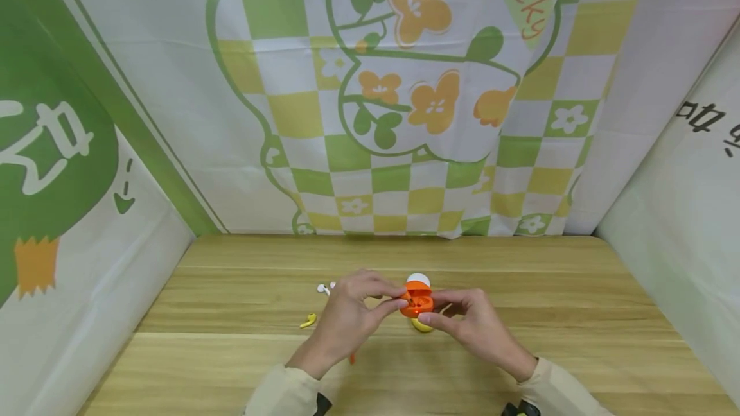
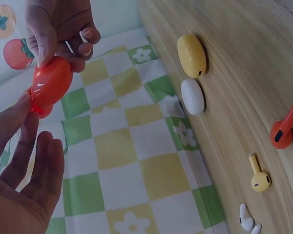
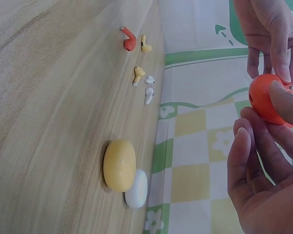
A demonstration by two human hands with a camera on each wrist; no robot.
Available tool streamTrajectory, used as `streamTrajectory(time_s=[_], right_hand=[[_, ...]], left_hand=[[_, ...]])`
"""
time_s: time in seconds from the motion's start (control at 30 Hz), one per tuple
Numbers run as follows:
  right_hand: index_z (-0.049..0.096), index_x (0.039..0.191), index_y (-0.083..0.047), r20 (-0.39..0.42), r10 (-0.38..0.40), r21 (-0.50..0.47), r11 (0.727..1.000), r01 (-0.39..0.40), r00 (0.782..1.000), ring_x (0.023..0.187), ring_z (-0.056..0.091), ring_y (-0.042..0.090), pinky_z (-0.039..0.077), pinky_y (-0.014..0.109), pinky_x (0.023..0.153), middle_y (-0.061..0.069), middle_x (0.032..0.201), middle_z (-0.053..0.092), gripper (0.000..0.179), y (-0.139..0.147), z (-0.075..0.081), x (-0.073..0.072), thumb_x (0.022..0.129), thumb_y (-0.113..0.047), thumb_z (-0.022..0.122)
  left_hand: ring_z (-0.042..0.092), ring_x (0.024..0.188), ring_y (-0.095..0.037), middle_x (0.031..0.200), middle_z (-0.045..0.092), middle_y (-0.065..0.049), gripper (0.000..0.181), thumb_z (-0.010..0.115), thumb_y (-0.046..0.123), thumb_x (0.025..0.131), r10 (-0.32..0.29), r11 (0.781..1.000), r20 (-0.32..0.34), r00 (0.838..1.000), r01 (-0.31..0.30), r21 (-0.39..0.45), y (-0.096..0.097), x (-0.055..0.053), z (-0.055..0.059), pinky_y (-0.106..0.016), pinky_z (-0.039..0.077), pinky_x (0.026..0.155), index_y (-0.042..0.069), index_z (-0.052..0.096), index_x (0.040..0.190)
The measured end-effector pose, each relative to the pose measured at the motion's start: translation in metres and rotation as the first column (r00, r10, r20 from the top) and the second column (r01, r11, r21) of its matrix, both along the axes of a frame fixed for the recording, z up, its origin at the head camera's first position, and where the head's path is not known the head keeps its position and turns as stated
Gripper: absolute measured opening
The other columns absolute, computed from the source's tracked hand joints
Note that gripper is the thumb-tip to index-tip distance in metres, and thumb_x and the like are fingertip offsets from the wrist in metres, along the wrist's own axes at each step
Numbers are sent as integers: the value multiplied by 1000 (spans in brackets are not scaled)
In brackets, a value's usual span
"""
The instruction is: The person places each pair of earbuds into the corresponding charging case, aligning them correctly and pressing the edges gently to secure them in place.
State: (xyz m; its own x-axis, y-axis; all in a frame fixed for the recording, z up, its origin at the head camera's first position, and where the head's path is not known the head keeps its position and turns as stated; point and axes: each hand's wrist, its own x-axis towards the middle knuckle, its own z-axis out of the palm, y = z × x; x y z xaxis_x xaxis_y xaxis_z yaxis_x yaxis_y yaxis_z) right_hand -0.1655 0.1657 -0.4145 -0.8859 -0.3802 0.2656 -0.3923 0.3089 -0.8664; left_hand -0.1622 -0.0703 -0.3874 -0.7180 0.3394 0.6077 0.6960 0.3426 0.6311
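Note:
An open orange earbud case (image 1: pixel 421 309), its lid tipped up, is held above the table by my right hand (image 1: pixel 476 326), thumb at the front and fingers at the side. My left hand (image 1: pixel 355 313) pinches an orange earbud (image 3: pixel 289 87) between thumb and index finger at the case's left side. Fingers hide most of that earbud; its metal-tipped stem end shows in the right wrist view. From the left wrist view, the glossy rounded back of the case faces me.
A closed yellow case (image 2: pixel 191 55) and a white case (image 2: pixel 192 96) stand side by side on the wooden table (image 1: pixel 243 352). Another orange earbud (image 2: pixel 282 134), two yellow earbuds (image 3: pixel 138 76) and two white earbuds (image 3: pixel 149 95) lie to the left. Patterned cloth hangs behind.

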Motion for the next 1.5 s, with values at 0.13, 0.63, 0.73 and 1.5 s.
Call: streamTrajectory(time_s=[0.13, 0.63, 0.73, 1.5], right_hand=[[78, 112, -9, 6, 8, -11, 1000, -8, 1000, 83, 70, 14, 58, 32, 72, 2, 104, 77, 25, 0, 0, 1, 90, -20, 80], [78, 110, -6, 0, -14, -7, 1000, 14, 1000, 81, 69, 14, 58, 31, 70, 3, 101, 77, 25, 1, 0, 0, 89, -18, 81], [78, 109, -6, 2, -28, -3, 1000, 28, 1000, 80, 69, 13, 58, 31, 70, 2, 100, 77, 25, 2, -1, 0, 88, -19, 81], [79, 108, -6, -12, -31, -7, 999, 31, 999, 82, 69, 13, 58, 31, 71, 2, 100, 77, 23, 9, -6, -1, 87, -17, 82]], left_hand=[[62, 88, -9, 92, 71, 8, 16, 85, 14, 83, 30, 997, -18, 999, -31, -74, 1, 2, 0, -28, 54, 77, 14, 82, 98], [62, 95, -9, 100, 70, 7, 21, 84, 16, 85, 30, 998, 44, 999, -27, -59, -8, 3, -4, -31, 54, 81, 15, 80, 106], [63, 96, -9, 101, 69, 11, 23, 83, 17, 86, 58, 995, 107, 992, -50, -82, -18, 2, -8, -33, 54, 82, 16, 79, 108], [56, 83, -16, 97, 66, 1, 53, 88, 35, 77, 54, 926, 436, 898, 118, -359, -78, -5, -75, -27, 48, 71, 7, 75, 120]])
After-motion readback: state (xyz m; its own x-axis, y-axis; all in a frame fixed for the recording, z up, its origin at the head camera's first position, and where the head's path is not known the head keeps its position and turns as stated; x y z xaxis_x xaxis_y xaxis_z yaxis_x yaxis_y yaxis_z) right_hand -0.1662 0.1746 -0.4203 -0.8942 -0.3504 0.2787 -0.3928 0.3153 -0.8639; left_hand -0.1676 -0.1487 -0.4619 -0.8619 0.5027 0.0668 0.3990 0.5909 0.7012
